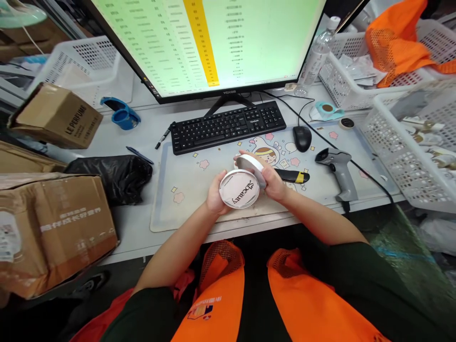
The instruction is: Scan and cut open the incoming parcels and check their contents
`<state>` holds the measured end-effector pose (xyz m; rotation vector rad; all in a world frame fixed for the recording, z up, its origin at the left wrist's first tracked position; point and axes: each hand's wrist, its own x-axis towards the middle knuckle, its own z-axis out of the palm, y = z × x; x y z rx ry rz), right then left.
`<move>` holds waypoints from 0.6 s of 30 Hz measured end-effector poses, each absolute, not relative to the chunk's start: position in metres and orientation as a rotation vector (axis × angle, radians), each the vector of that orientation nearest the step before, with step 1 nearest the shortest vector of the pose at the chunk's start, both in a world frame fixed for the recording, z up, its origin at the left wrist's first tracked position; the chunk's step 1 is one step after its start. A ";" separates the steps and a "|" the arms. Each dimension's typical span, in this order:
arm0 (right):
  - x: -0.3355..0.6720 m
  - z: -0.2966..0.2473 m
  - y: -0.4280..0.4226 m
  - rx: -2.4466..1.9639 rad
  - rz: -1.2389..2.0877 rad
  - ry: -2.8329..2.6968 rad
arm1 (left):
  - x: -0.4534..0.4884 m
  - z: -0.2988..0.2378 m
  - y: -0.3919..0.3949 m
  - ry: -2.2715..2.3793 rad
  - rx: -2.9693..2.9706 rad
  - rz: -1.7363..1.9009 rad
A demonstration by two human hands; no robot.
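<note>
A round white compact case (239,188) with "Beauty" lettering on its face is held above the front edge of the desk mat (185,190). My left hand (214,195) grips its left side, fingers wrapped behind it. My right hand (272,181) holds its right side and the white lid or second round piece (251,167) tilted up behind it. Both hands are closed on the item.
A black keyboard (228,126), monitor (213,42), mouse (302,138), barcode scanner (338,172) and box cutter (294,176) lie on the desk. Cardboard boxes (53,228) and a black bag (114,176) sit at the left; white baskets (409,142) at the right.
</note>
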<state>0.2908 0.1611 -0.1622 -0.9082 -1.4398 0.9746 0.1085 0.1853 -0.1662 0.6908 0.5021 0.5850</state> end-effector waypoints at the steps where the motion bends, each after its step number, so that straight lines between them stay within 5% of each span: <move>1: 0.287 -0.164 0.160 -0.934 0.882 -1.463 | 0.111 -0.168 0.184 0.529 0.703 0.635; 7: 0.271 -0.176 0.155 -1.060 0.265 -1.785 | 0.125 -0.168 0.182 0.716 0.691 0.946; 18: 0.245 -0.174 0.118 -0.912 0.113 -1.766 | 0.128 -0.154 0.128 0.699 0.980 1.251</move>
